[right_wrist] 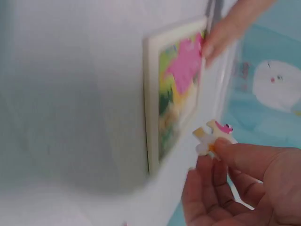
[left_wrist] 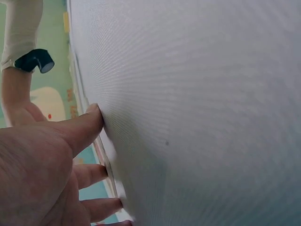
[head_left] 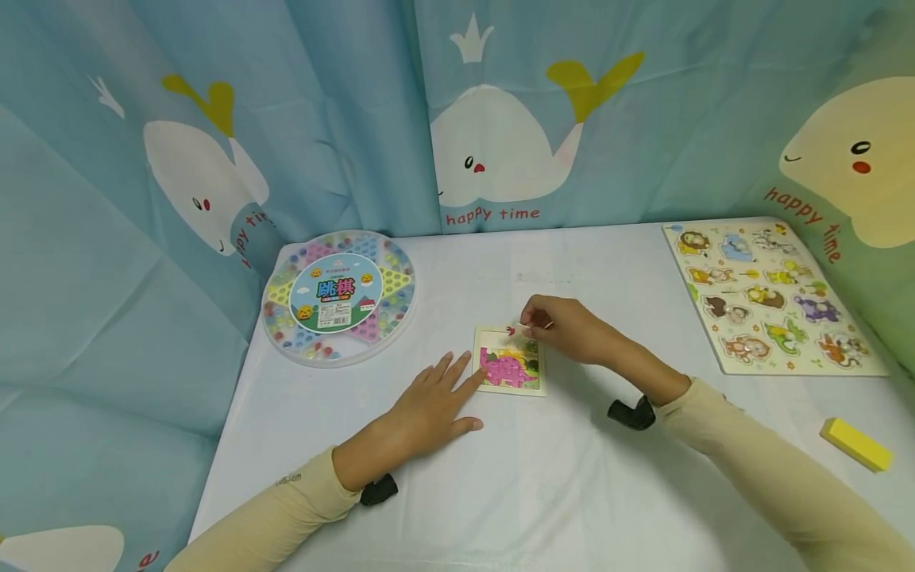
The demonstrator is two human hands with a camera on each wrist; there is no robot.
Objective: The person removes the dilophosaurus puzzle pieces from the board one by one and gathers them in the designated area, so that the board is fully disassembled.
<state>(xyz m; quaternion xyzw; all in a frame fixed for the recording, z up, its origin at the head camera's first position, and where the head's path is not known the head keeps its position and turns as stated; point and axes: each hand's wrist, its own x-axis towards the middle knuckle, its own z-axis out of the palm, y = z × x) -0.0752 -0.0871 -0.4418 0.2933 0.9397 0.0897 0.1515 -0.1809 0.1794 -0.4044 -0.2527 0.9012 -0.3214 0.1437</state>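
A small jigsaw puzzle [head_left: 506, 373] with a pink dinosaur picture lies in a pale frame on the white table; part of its upper area shows bare backing. Between thumb and fingers my right hand [head_left: 568, 330] pinches a jigsaw piece [right_wrist: 215, 136], pale with a pink mark, above the puzzle's upper right corner. My left hand [head_left: 432, 405] lies spread on the table at the puzzle's left side, fingers straight, with the index fingertip on its left edge. In the left wrist view the left thumb [left_wrist: 84, 129] and fingertips meet the white cloth.
A round Chinese checkers box [head_left: 339, 298] sits at the back left. To the right lies an animal peg board [head_left: 775, 298], with a yellow block [head_left: 855, 443] nearer the front. A blue whale-print curtain [head_left: 386, 119] hangs behind the table.
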